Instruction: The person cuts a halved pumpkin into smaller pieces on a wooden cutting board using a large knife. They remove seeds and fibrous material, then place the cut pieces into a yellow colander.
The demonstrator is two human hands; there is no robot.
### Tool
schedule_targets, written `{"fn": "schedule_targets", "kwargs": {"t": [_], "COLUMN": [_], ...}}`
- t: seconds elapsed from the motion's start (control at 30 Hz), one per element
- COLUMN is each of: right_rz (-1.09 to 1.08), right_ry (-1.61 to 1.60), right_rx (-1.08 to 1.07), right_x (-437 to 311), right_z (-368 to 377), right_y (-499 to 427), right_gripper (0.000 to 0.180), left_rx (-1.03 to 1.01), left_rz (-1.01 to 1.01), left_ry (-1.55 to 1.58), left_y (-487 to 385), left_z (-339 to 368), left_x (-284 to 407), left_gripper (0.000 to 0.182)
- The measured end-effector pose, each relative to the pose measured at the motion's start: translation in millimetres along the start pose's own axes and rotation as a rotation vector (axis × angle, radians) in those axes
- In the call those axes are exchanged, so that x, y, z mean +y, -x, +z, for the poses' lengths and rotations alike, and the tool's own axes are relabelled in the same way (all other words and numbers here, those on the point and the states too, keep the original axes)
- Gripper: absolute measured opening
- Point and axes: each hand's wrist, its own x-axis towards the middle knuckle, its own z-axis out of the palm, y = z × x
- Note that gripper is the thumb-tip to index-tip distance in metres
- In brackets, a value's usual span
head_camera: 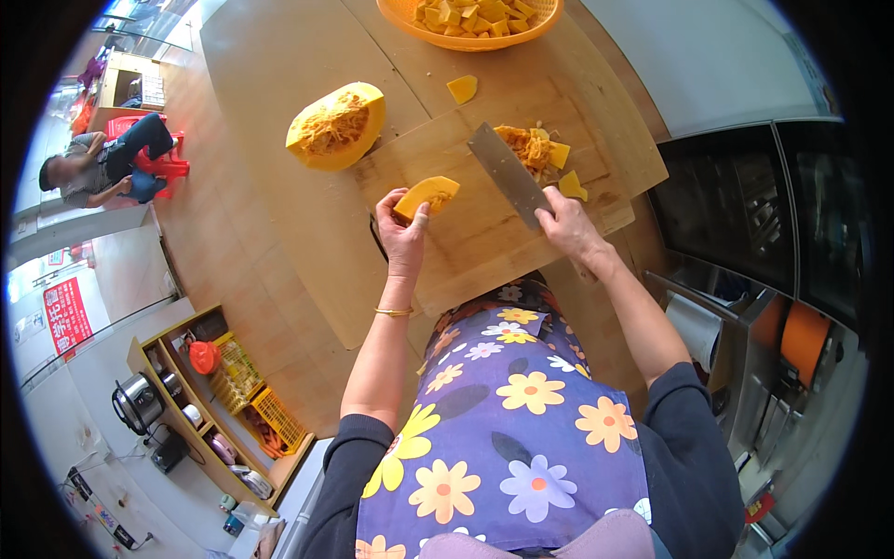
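Note:
My left hand (403,227) holds a wedge of pumpkin (427,198) above the wooden cutting board (461,244), thumb on its near side. In my right hand (569,227) is a cleaver (506,171), its broad blade pointing up and left over the board. Beside the blade lies a heap of pumpkin pulp and seeds (529,150) with a few peel-like scraps, one loose pumpkin piece (573,186) near my right hand. A large cut pumpkin section (336,126), stringy pulp showing, rests at the board's upper left corner.
An orange plastic basket (471,43) of pumpkin chunks stands at the table's far side. One pumpkin piece (462,89) lies on the wooden table (279,63). Dark glass-fronted doors (726,209) are at right. A person (105,164) sits far left; shelves (216,419) stand lower left.

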Motion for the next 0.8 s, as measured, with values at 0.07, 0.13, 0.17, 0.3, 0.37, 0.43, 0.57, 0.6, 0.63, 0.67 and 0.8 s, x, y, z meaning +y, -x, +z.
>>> {"fn": "schedule_targets", "kwargs": {"t": [0.07, 0.13, 0.17, 0.3, 0.37, 0.43, 0.57, 0.6, 0.63, 0.67, 0.8], "right_rz": [-0.027, -0.045, -0.055, -0.134, -0.152, -0.207, -0.228, -0.227, -0.225, -0.220, -0.191], "right_ry": [-0.048, -0.037, -0.036, 0.019, 0.060, 0.073, 0.119, 0.123, 0.127, 0.131, 0.128], "right_rx": [0.004, 0.004, 0.006, -0.061, -0.104, -0.112, -0.084, -0.085, -0.087, -0.086, -0.101], "right_x": [-6.2, -12.4, -15.7, -28.4, -35.2, -41.1, -46.4, -46.1, -45.1, -43.8, -36.0], "right_z": [6.1, 11.9, 13.6, 11.0, 10.5, 11.8, 15.5, 15.3, 15.1, 15.4, 20.6], "right_y": [9.9, 18.8, 21.9, 30.4, 30.6, 28.5, 19.7, 17.4, 14.7, 11.8, 2.6], "right_gripper": [0.018, 0.019, 0.019, 0.021, 0.021, 0.021, 0.020, 0.020, 0.020, 0.020, 0.020], "left_rx": [-0.129, -0.200, -0.224, -0.136, -0.080, -0.040, -0.180, -0.183, -0.171, -0.165, -0.201], "left_rz": [-0.017, 0.285, 0.392, 0.244, 0.146, -0.012, 0.033, 0.042, -0.016, -0.080, -0.123], "left_ry": [-0.072, -0.316, -0.460, -0.430, -0.294, -0.054, -0.207, -0.207, -0.242, -0.273, -0.230], "left_y": [4.9, 11.8, 15.0, 36.5, 39.4, 36.5, 19.7, 17.3, 15.3, 13.6, 7.9], "left_z": [-1.6, -10.2, -14.7, -18.5, -14.3, -9.2, -9.2, -8.1, -7.5, -7.0, -0.1], "left_x": [-6.4, -8.4, -8.3, -10.6, -13.7, -16.5, -11.2, -8.6, -5.7, -2.8, 1.0], "left_gripper": [0.040, 0.038, 0.038, 0.045, 0.049, 0.050, 0.051, 0.052, 0.051, 0.050, 0.047]}}
